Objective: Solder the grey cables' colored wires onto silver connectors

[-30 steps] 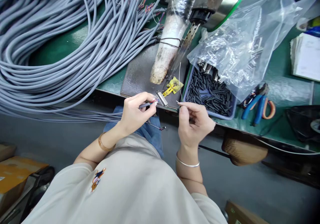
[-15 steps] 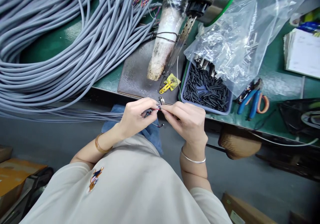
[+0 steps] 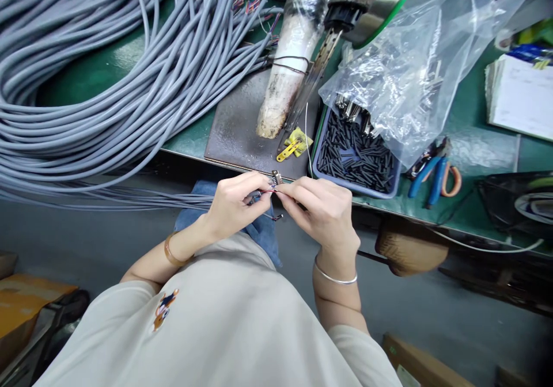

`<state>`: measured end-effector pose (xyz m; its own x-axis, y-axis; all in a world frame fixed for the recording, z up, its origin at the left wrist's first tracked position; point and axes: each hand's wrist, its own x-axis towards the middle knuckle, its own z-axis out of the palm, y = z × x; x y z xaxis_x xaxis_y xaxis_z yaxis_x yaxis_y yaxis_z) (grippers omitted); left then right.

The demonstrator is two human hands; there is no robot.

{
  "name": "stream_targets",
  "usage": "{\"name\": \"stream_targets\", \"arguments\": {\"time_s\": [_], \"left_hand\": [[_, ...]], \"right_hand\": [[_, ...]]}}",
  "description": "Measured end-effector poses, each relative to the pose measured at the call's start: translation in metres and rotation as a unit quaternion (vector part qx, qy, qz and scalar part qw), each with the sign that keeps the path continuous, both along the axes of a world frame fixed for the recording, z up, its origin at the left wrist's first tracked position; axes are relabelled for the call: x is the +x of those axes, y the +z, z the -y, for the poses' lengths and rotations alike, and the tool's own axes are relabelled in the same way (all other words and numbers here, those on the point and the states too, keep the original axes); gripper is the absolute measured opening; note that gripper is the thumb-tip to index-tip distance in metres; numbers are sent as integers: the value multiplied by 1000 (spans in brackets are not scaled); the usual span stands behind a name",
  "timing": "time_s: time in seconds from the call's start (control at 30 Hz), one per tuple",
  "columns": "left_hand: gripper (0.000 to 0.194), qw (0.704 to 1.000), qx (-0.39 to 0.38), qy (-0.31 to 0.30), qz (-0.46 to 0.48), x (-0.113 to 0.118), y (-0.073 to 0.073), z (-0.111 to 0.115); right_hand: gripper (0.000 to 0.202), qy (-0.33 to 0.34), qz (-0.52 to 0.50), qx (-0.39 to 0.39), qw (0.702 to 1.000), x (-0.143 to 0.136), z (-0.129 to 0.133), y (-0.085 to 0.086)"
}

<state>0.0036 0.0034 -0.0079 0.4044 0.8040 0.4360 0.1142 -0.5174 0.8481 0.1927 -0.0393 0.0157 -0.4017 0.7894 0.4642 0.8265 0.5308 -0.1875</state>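
Note:
My left hand (image 3: pixel 235 204) is closed round the end of a grey cable (image 3: pixel 184 202), its thumb and forefinger pinched together. Thin wires (image 3: pixel 271 190), one of them red, run from those fingertips to my right hand (image 3: pixel 323 209), whose thumb and forefinger pinch them. A small metal multi-pin connector (image 3: pixel 276 177) stands up just above the fingertips; which hand supports it I cannot tell. Below them, a small dark cable end (image 3: pixel 277 217) sticks out over my lap. Both hands are in front of the table edge.
Grey cables (image 3: pixel 108 116) cover the left of the table. A white wrapped tube (image 3: pixel 276 96) and a perforated metal rod (image 3: pixel 322 59) hang over a dark board (image 3: pixel 233 125) with a yellow clip (image 3: pixel 287 151). Rightward are a bin (image 3: pixel 367 191) of black sleeves, a plastic bag (image 3: pixel 401 59) and blue-handled pliers (image 3: pixel 437 181).
My right fingertips have shifted very slightly left, showing more of the red wire between the hands. The metal connector has tilted a little. The view has shifted slightly.

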Motion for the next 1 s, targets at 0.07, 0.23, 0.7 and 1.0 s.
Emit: {"name": "stream_targets", "arguments": {"time_s": [0.07,0.23,0.7,1.0], "left_hand": [[13,1000,-11,-6,3,1,-2,3],[3,978,-197,-15,64,4,-2,10],[31,824,-500,-93,249,1,-4,-2],[33,831,-490,-110,239,2,-10,-3]], "right_hand": [[10,-2,7,-3,1000,-2,0,4],[18,-59,-142,-120,981,2,12,21],[16,-198,-312,-117,922,-35,22,-20],[14,-199,-433,-198,857,-32,19,-11]]}}
